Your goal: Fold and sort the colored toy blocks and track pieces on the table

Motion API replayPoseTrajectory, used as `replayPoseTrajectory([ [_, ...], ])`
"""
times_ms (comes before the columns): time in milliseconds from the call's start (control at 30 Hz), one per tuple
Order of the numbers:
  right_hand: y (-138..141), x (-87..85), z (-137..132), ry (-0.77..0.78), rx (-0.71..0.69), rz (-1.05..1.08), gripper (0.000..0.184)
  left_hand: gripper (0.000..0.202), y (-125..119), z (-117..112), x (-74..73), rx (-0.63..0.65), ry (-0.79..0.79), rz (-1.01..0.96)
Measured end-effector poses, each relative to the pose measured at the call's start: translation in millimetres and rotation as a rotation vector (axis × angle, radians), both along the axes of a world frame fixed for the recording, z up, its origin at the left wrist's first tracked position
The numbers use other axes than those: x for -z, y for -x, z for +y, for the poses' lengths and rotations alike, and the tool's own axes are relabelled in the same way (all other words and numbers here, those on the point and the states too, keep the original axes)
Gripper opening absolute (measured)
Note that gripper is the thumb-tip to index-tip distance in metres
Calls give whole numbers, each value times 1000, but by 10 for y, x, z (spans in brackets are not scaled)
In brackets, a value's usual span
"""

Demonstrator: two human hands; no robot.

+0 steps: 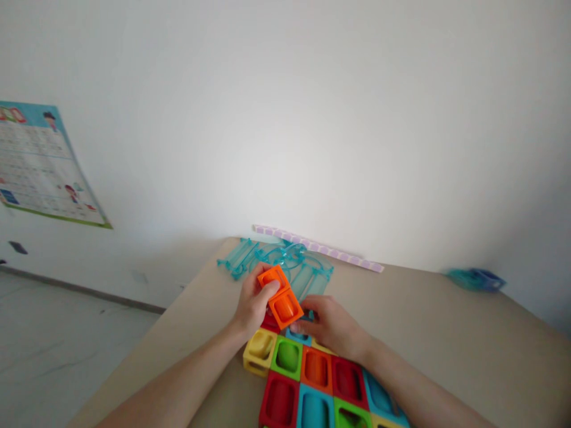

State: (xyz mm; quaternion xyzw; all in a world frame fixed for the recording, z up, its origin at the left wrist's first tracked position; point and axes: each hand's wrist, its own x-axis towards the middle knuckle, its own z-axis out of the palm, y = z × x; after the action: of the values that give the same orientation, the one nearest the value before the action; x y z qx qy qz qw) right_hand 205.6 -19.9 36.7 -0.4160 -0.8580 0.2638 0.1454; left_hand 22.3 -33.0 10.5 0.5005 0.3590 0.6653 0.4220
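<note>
Two orange hollow cube blocks (285, 306), joined end to end, are tilted above the other blocks. My left hand (254, 297) is closed on them, its thumb pressing the upper cube's face. Beside their lower right corner is my right hand (330, 324), its thumb and forefinger apart; whether it touches the corner I cannot tell. Below both hands lies a grid of coloured cube blocks (316, 367), in red, yellow, green, orange and blue. My hands and the orange pair hide part of its far rows.
Translucent teal plastic track pieces (285, 255) lie behind my hands. A purple-and-white patterned strip (319, 245) runs along the wall edge of the beige table (428, 333). Blurred blue and teal pieces (477, 279) are at the far right. A poster (49, 166) hangs at left.
</note>
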Motion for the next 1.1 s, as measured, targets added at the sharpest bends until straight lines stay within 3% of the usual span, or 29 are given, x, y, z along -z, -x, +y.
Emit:
replayPoseTrajectory([
  [100,-36,-63,-14,-58,-38,54,22,17,23,0,-3,18,-21,30],
  [267,-164,-250,-29,91,-62,-105,20,25,57,-28,-56,143,-38,85],
  [433,-144,-169,-6,131,-46,-100,17,32,63,-64,-88,282,-48,229],
  [567,-121,-98,23,125,-52,-66,18,29,74,-40,-40,257,-23,278],
  [800,-179,-135,69,115,-80,-119,21,24,90,-16,-5,234,-71,381],
  [1100,-453,-350,146,212,-126,-274,22,26,160,21,32,252,-71,433],
])
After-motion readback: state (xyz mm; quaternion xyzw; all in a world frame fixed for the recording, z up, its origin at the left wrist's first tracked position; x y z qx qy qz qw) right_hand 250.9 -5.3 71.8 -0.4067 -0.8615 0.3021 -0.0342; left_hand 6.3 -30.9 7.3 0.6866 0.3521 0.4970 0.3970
